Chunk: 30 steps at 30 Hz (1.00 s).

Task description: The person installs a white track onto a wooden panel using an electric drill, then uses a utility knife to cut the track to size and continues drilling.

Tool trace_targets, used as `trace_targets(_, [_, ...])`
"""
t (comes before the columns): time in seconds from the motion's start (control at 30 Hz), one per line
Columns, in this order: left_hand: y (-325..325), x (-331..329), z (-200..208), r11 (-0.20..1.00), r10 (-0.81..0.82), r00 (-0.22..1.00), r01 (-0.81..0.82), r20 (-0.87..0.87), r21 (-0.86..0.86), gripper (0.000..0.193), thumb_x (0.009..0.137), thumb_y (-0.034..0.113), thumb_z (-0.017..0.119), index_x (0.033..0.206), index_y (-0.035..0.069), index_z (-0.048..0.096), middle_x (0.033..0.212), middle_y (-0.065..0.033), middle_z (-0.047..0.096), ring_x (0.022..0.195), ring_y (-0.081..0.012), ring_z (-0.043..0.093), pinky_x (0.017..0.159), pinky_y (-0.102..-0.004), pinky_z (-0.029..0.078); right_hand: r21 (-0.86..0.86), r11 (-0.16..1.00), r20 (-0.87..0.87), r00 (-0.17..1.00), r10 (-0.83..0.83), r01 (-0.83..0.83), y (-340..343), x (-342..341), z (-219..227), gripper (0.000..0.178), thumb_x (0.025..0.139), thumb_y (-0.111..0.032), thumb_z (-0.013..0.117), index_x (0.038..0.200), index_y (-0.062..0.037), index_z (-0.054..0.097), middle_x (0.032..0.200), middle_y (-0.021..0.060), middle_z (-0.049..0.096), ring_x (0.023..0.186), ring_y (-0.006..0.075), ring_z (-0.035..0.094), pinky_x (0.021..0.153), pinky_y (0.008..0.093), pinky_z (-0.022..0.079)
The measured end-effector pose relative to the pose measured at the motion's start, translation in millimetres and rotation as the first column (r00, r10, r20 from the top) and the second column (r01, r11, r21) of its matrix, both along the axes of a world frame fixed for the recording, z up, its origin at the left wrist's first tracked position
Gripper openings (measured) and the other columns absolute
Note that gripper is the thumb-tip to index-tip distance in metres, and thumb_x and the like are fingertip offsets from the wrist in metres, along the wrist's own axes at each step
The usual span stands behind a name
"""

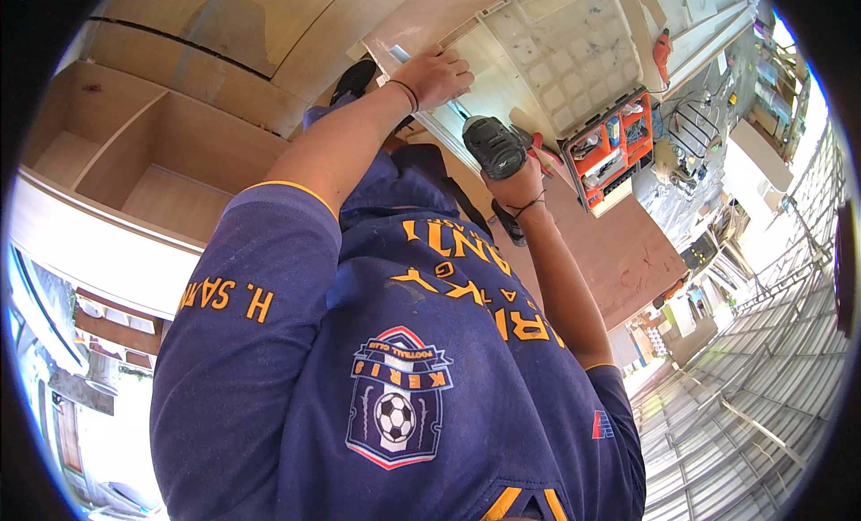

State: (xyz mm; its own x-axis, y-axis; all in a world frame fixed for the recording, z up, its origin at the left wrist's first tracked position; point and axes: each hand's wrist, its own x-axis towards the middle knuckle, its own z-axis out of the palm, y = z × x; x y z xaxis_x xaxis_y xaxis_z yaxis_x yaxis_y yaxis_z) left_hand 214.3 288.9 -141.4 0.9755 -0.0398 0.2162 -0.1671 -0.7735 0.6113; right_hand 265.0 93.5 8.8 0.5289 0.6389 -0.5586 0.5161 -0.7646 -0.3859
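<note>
My right hand (518,186) is closed round the grip of a black cordless drill (495,148). The drill's front end points up and left, toward a long pale strip (451,119). My left hand (433,76) is closed over this strip close to the drill's tip, its fingers curled. Part of the strip shows on either side of that hand. What lies under the fingertips is hidden, and whether the drill's tip touches the strip I cannot tell.
An orange tool organizer (613,150) with small items stands to the right, beside a large translucent plastic lid (565,59). Farther right lies an orange-red tool (662,51). An open wooden cabinet (211,167) is at left. A brown board (619,252) lies at right.
</note>
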Motion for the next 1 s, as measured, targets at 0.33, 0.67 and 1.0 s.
trace_targets(0.33, [1,1,2,1.0,-0.006,1.0,0.006,-0.03,0.003,0.012,0.081,0.025,0.058,0.078,0.014,0.055,0.082,0.0013,0.056,0.086,-0.0162,0.053,0.077,-0.0329,0.039,0.007,1.0,-0.014,1.0,-0.026,0.026,2,1,0,0.023,0.071,-0.025,0.064,0.09,-0.012,0.065,0.081,0.0129,0.066,0.077,0.0302,0.064,0.069,0.0385,0.051])
trace_targets(0.67, [1,0,2,1.0,0.013,1.0,-0.013,-0.016,0.002,0.014,0.081,0.026,0.059,0.077,0.013,0.056,0.081,0.0005,0.056,0.085,-0.0167,0.053,0.077,-0.0327,0.039,-0.172,0.985,0.03,0.999,-0.016,0.021,9,6,5,0.033,0.066,-0.029,0.069,0.093,-0.0106,0.062,0.08,0.0165,0.065,0.076,0.0343,0.063,0.069,0.0405,0.051])
trace_targets(1.0, [0,-1,0,0.999,0.033,0.998,-0.031,0.047,-0.045,0.014,0.079,0.026,0.061,0.076,0.014,0.056,0.08,0.0008,0.055,0.085,-0.0168,0.053,0.077,-0.0322,0.039,-0.132,0.991,-0.045,0.999,0.01,-0.016,3,16,-8,0.03,0.066,-0.026,0.067,0.09,-0.0093,0.061,0.081,0.0168,0.065,0.08,0.0343,0.063,0.071,0.0407,0.051])
